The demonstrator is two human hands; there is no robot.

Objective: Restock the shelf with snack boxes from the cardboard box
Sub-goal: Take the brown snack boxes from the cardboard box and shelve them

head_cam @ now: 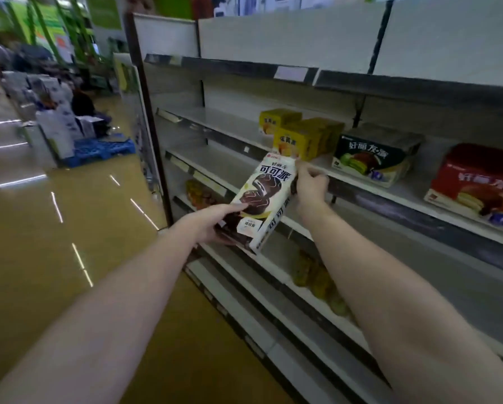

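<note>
White box: your 2 hands hold the white snack box [263, 199] tilted before the shelf [361, 188].
Left hand [212, 223]: grips its lower end.
Right hand [310, 186]: pinches its top corner.

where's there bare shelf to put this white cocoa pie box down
The shelf board left of the yellow boxes is bare out to the end panel. A narrower gap lies between the green box and the red box. Yellow and green boxes sit packed close. Both hands hold the white box.
</note>
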